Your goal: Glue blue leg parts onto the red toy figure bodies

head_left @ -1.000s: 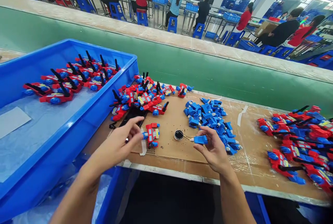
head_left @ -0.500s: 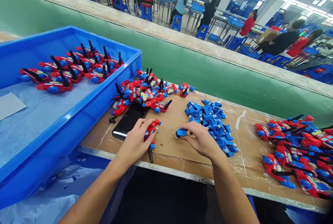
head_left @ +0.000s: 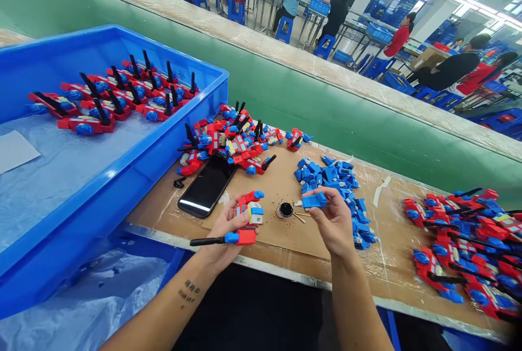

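Note:
My left hand (head_left: 224, 228) is closed around a red and blue toy robot body (head_left: 247, 217), which has a long black piece sticking out to the left. Between the thumb and fingers of my right hand (head_left: 336, 223) is a blue plastic toy part (head_left: 314, 200) with a small pale tip pointing left. A little round pot of black liquid (head_left: 285, 210) sits on the cardboard between my hands, with dark specks around it. Cotton swabs (head_left: 300, 216) lie beside the pot. Just behind my right hand is a heap of similar blue parts (head_left: 328, 172).
A black phone (head_left: 207, 188) and a black earbud (head_left: 178, 183) lie left of the cardboard. Red and blue toy bodies (head_left: 240, 141) are piled behind the phone, and more (head_left: 468, 242) at right. A large blue bin (head_left: 179, 139) stands left. Several people sit beyond the green belt (head_left: 285, 95).
My right hand has lifted the blue part up and right from the pot, uncovering the black liquid. My left hand has turned the toy body so its front and black piece show.

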The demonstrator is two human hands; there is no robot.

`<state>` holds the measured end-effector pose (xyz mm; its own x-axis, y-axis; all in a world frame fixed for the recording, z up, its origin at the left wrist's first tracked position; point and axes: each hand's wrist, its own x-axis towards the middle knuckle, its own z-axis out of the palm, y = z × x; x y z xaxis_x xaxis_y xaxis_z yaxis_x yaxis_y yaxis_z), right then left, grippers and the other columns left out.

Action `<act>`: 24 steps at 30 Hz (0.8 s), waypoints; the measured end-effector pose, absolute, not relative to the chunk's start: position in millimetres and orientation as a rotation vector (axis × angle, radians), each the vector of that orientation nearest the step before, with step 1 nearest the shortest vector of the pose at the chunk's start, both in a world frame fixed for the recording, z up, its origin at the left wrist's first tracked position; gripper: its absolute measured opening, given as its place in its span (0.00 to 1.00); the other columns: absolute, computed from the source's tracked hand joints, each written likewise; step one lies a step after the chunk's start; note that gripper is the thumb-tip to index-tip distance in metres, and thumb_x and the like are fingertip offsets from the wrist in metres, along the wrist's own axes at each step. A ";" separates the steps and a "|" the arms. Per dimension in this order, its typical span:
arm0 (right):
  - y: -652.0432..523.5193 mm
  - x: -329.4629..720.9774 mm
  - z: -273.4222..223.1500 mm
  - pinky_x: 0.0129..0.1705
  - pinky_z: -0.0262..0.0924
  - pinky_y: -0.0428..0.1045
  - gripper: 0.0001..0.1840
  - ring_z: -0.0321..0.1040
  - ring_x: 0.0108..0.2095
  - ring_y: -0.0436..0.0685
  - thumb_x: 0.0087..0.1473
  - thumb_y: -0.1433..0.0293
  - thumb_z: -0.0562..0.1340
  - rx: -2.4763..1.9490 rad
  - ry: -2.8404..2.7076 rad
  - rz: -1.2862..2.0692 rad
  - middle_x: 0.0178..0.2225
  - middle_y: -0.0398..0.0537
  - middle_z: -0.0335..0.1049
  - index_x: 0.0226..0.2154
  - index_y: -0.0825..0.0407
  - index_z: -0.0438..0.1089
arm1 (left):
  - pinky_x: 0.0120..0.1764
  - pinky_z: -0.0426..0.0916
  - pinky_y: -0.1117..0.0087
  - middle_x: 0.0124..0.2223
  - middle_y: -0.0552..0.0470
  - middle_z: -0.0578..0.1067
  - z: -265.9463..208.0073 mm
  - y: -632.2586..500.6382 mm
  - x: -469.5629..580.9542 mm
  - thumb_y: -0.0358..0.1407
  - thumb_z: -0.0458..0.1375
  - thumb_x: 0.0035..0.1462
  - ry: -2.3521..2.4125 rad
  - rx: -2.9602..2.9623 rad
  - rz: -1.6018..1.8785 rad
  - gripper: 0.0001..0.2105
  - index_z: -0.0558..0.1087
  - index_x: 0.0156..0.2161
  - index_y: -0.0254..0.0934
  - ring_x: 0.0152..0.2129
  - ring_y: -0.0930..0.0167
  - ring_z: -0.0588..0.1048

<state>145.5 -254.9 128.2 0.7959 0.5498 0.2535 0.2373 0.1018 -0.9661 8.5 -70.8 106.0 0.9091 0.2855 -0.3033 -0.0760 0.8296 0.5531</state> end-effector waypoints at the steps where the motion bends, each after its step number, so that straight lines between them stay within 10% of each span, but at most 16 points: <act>1: -254.4 135.9 128.9 0.42 0.69 0.49 0.16 0.73 0.41 0.54 0.57 0.65 0.70 -1.408 -0.630 0.237 0.42 0.46 0.75 0.47 0.44 0.69 | 0.27 0.75 0.75 0.36 0.52 0.76 107.7 -75.8 9.8 0.37 0.76 0.39 0.390 0.556 0.180 0.32 0.69 0.49 0.38 0.28 0.71 0.77; 24: -263.4 91.8 116.1 0.54 0.69 0.56 0.23 0.72 0.51 0.59 0.64 0.67 0.61 -1.510 -0.914 0.121 0.48 0.45 0.75 0.60 0.35 0.63 | 0.35 0.76 0.72 0.41 0.50 0.78 137.6 -118.4 12.0 0.41 0.74 0.45 0.480 0.847 0.173 0.27 0.67 0.47 0.39 0.30 0.71 0.77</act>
<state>91.8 -263.4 116.1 0.6749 0.5951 0.4362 0.4607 0.1219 -0.8791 12.0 -118.4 137.6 0.8799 0.3337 -0.3382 0.0410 0.6559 0.7538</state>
